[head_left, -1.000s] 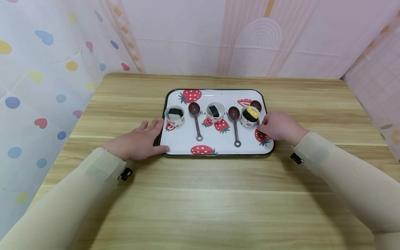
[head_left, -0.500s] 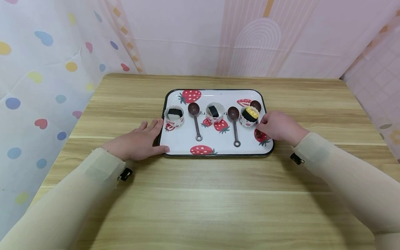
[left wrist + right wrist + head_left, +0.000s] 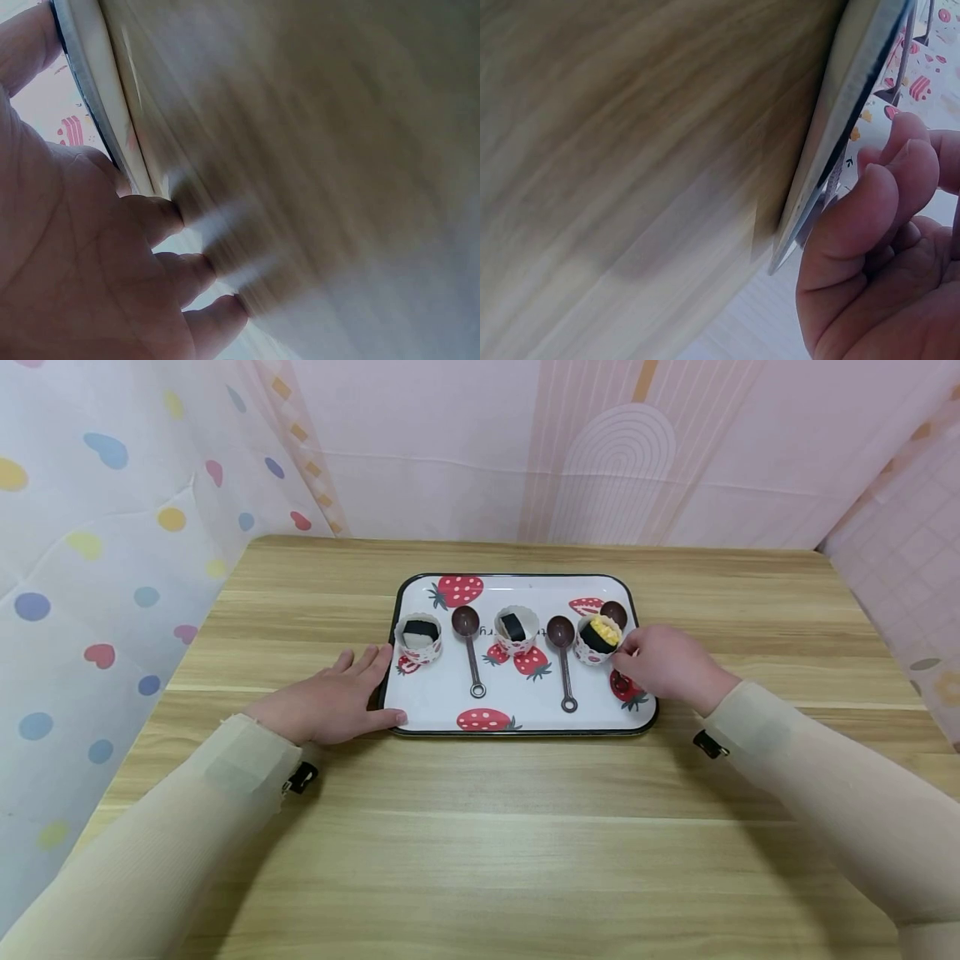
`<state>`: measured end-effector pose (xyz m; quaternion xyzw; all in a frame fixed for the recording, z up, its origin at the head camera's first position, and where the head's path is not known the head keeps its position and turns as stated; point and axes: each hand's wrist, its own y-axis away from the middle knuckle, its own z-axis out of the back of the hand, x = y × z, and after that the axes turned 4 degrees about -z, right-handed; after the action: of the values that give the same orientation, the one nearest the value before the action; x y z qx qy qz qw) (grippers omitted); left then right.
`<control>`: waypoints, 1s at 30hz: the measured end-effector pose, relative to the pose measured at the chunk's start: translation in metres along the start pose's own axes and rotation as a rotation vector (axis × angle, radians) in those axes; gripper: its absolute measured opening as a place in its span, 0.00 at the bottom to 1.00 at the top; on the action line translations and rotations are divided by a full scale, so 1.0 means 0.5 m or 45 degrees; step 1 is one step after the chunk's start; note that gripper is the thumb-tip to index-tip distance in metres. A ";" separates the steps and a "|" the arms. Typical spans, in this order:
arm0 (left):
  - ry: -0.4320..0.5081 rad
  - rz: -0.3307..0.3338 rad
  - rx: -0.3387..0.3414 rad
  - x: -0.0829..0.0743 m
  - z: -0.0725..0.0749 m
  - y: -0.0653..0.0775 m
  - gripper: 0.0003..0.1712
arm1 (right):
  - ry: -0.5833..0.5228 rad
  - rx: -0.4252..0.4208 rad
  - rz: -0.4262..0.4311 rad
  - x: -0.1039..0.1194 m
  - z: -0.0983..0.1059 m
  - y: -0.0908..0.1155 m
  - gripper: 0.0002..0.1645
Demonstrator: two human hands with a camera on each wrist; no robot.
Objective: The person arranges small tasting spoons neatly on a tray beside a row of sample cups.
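Observation:
On a strawberry-print tray point(image 3: 435, 710) stand three paper cups holding rice-ball-like pieces: a left cup point(image 3: 423, 652), a middle cup point(image 3: 516, 643) and a right cup point(image 3: 596, 653) with a yellow topping. Brown spoons lie between them: a left spoon point(image 3: 466, 622), a middle spoon point(image 3: 560, 632) and a right spoon point(image 3: 613, 613). My left hand point(image 3: 330, 697) rests with spread fingers against the tray's left edge, thumb over the rim. My right hand point(image 3: 671, 668) has curled fingers and seems to pinch the right spoon's handle beside the cup; the grip is partly hidden.
The tray sits toward the far side of a wooden table point(image 3: 480, 843). A pink curtain point(image 3: 450, 452) hangs behind, and a dotted one point(image 3: 112, 568) on the left. In the right wrist view the tray's rim point(image 3: 840, 112) runs just beside the fingers.
My right hand has shifted very slightly left, and the right spoon's handle end with it. The left hand, tray and cups stay as they were.

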<state>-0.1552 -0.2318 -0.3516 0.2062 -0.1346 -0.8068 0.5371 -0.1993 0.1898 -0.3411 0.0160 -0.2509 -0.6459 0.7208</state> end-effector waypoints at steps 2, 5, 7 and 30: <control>-0.003 0.004 0.000 0.000 0.001 0.000 0.64 | -0.005 -0.004 0.008 0.002 -0.001 0.001 0.19; 0.011 0.015 0.010 0.000 0.002 -0.001 0.64 | -0.023 -0.006 0.010 0.003 -0.003 0.002 0.19; 0.022 0.011 0.012 0.000 0.003 -0.001 0.64 | -0.031 -0.010 0.019 0.004 -0.005 0.003 0.19; 0.056 0.035 0.051 0.005 0.007 -0.003 0.66 | -0.070 -0.026 0.019 0.000 -0.006 0.007 0.19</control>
<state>-0.1587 -0.2334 -0.3497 0.2328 -0.1415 -0.7918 0.5466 -0.1947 0.1894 -0.3425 -0.0111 -0.2639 -0.6432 0.7187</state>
